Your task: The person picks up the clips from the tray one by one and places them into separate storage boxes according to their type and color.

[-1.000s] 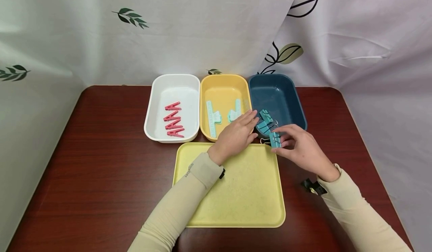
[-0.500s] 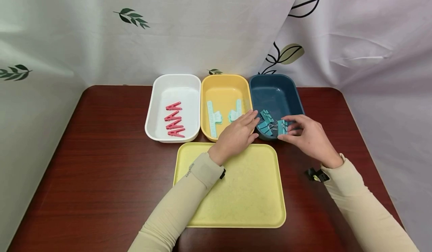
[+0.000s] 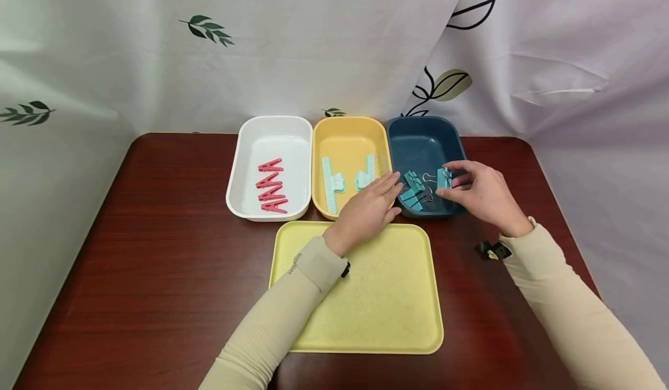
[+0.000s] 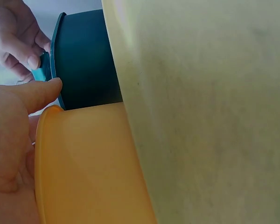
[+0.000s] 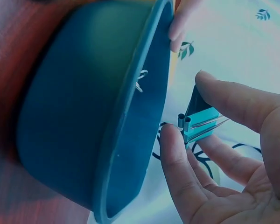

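Observation:
Between thumb and fingers my right hand (image 3: 483,195) pinches a teal binder clip (image 3: 444,178) over the front right part of the dark blue bin (image 3: 425,124). The right wrist view shows that binder clip (image 5: 200,123) close up, above the bin's rim (image 5: 114,144). Other teal binder clips (image 3: 413,198) lie in the bin's front left corner, their wire handles sticking out. My left hand (image 3: 366,213) lies with its fingers extended across the front right corner of the yellow bin (image 3: 342,122), fingertips at the blue bin's near left rim. In the left wrist view its thumb (image 4: 42,93) touches the blue bin's rim.
Two mint ruler-edged clips (image 3: 330,187) lie in the yellow bin. Several red clothespins (image 3: 272,184) sit in a column in the white bin (image 3: 277,124) at left. A pale yellow tray (image 3: 387,297) lies in front on the dark red table (image 3: 157,262), under my left forearm.
My right hand has carried the binder clip from the blue bin's front edge rightward and farther back, over the bin. My left hand has stayed in place.

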### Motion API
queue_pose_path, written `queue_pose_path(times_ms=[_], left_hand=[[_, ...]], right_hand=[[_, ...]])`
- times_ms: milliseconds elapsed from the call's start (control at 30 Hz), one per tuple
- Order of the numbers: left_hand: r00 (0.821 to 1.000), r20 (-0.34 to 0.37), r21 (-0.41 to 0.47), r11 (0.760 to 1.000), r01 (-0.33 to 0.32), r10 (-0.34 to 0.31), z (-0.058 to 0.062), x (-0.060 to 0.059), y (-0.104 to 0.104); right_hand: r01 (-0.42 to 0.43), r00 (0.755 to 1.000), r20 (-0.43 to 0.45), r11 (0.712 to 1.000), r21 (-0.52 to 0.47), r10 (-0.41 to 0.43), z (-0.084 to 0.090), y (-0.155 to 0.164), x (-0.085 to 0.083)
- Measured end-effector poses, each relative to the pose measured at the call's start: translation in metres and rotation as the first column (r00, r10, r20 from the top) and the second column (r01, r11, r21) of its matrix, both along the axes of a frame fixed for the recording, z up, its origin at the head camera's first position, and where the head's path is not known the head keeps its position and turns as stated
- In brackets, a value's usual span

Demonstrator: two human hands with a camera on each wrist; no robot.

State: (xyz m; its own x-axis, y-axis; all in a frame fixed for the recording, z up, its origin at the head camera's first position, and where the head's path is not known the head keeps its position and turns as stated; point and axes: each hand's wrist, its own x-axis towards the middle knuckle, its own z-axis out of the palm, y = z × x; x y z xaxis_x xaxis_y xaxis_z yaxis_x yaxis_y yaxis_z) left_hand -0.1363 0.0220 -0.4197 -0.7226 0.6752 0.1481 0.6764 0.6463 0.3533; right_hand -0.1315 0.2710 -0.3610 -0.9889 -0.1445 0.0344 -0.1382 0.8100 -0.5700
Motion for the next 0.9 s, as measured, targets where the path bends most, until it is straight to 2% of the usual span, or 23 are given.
queue_pose_path(times_ms=[400,900], left_hand=[[1.000,0.001,0.020,1.000,0.003,-0.003,0.000,0.000,0.000],[1.000,0.011,0.001,1.000,-0.002,0.002,0.001,-0.001,0.001]], right_hand=[[0.017,0.999,0.047,1.000,0.020,-0.017,0.008,-0.001,-0.024],[0.030,0.995,0.095,0.998,0.053,-0.035,0.012,-0.007,-0.052]])
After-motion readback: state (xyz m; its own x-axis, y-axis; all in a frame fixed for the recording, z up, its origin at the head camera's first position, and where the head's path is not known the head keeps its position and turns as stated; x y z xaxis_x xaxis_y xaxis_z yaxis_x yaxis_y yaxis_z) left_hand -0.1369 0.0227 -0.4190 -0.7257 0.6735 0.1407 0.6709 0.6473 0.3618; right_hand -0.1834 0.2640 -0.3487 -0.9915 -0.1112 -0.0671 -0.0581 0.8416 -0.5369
